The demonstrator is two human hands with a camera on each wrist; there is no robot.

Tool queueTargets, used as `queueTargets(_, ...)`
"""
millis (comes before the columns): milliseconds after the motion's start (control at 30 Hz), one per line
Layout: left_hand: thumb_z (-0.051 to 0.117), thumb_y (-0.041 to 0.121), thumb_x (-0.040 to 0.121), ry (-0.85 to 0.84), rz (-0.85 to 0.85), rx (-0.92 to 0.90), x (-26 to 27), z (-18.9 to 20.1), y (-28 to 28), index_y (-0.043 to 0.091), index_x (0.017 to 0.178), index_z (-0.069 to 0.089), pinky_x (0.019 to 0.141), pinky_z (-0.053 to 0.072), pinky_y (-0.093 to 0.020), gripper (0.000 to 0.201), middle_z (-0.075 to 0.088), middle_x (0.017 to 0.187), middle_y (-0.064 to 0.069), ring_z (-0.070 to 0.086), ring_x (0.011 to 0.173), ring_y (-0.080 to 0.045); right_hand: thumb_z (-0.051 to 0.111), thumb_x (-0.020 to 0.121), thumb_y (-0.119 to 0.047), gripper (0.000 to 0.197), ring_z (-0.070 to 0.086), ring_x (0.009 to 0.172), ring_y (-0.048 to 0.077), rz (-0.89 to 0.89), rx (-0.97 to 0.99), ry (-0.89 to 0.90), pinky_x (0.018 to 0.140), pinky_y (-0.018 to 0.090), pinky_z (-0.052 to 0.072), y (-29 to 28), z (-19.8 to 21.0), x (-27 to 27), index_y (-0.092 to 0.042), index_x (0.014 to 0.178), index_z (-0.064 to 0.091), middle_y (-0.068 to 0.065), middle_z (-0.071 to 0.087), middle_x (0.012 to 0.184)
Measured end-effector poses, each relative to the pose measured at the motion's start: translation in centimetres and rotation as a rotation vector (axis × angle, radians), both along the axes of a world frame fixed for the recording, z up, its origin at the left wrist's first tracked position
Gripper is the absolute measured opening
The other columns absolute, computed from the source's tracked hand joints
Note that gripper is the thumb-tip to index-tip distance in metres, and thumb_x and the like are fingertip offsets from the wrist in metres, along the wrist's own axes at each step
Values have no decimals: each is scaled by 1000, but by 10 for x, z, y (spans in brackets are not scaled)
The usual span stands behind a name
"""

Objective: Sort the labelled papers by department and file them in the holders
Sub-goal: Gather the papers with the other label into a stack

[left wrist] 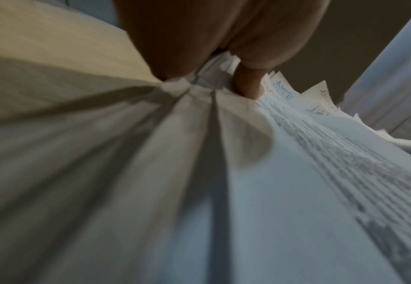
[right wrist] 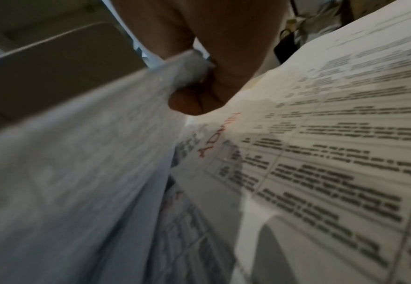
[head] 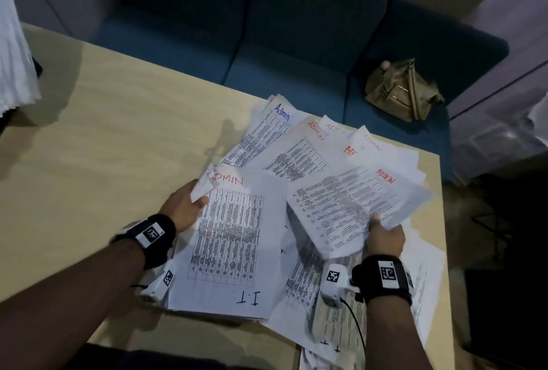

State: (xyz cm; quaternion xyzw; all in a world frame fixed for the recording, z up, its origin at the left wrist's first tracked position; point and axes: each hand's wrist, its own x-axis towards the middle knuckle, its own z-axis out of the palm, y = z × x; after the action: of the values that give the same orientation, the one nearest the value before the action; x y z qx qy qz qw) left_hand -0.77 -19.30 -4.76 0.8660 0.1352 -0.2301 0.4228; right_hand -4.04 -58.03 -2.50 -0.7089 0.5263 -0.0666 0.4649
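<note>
A loose heap of printed papers labelled ADMIN in red and blue covers the right half of the table. My left hand pinches the top left corner of a stack of sheets whose upper page reads ADMIN, with I.T. written near its bottom edge. In the left wrist view the fingers curl over that stack's edge. My right hand grips the lower edge of a red-labelled ADMIN sheet, lifted off the pile. The right wrist view shows the thumb beside that lifted sheet.
The pale wooden table has bare surface on its left half. A stack of white paper stands at the far left. Behind the table a blue sofa carries a tan bag. The table's right edge is close to the papers.
</note>
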Motion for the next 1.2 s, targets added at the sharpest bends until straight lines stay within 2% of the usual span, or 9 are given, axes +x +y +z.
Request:
queueTargets(67, 51, 17, 97, 4, 15, -33, -1, 1, 1, 29, 135, 51, 76, 51, -35, 40, 65, 112, -5, 62, 90, -28, 60, 93, -25, 35, 58, 74, 29, 82, 45, 5, 61, 32, 46, 15, 1, 3, 5, 109, 53, 17, 60, 85)
queueTargets(133, 51, 14, 98, 6, 33, -64, -1, 3, 1, 30, 135, 51, 68, 47, -28, 41, 64, 111, -5, 60, 84, -24, 58, 94, -24, 31, 55, 70, 26, 155, 64, 76, 56, 26, 41, 34, 1, 10, 3, 107, 51, 15, 57, 85)
queueTargets(367, 51, 13, 96, 29, 101, -77, -9, 1, 16, 18, 136, 49, 61, 42, -25, 40, 65, 107, -8, 57, 76, -19, 73, 80, -30, 67, 54, 113, 39, 213, 2, 344, 88, 39, 50, 89, -9, 46, 4, 128, 41, 22, 48, 129)
queueTargets(467, 51, 15, 97, 32, 126, -85, -18, 0, 20, 20, 142, 44, 71, 43, -28, 46, 62, 121, -11, 56, 88, -22, 67, 82, -19, 68, 53, 113, 38, 188, 86, 346, 78, 35, 45, 103, -8, 57, 3, 136, 31, 22, 44, 133)
queueTargets(600, 51, 15, 98, 51, 179, -147, -27, 1, 23, 24, 143, 43, 66, 43, -25, 46, 62, 123, -7, 58, 90, -19, 65, 78, -21, 51, 63, 86, 30, 201, 63, 320, 71, 32, 54, 111, -6, 60, 3, 122, 54, 17, 65, 109)
queueTargets(733, 51, 19, 98, 85, 244, -174, -28, 9, 41, 22, 140, 47, 83, 48, -33, 43, 64, 120, -6, 62, 100, -28, 61, 88, -15, 8, 63, 80, 32, 258, -200, -1, 61, 23, 43, 111, 35, 59, -7, 89, 63, 11, 60, 82)
queueTargets(967, 51, 26, 99, 122, 336, -188, -26, 15, 61, 19, 139, 48, 67, 43, -25, 41, 61, 115, -2, 58, 90, -18, 85, 69, -23, 37, 67, 69, 15, 360, -72, -540, 60, 28, 55, 105, 120, 59, -6, 98, 70, 7, 73, 83)
queueTargets(1100, 51, 26, 99, 89, 359, -180, -25, 15, 61, 10, 134, 52, 69, 45, -27, 39, 63, 112, -5, 59, 86, -19, 83, 70, -10, 28, 60, 46, 2, 520, 68, -343, 51, 21, 48, 129, 94, 45, 1, 92, 71, -8, 66, 52)
queueTargets(1200, 49, 34, 99, 104, 460, -278, -27, 19, 62, 7, 134, 53, 96, 46, -41, 44, 61, 127, -17, 59, 110, -35, 82, 72, -11, 26, 62, 45, -3, 661, 120, -100, 42, 14, 47, 158, 57, 22, 0, 91, 68, -11, 65, 53)
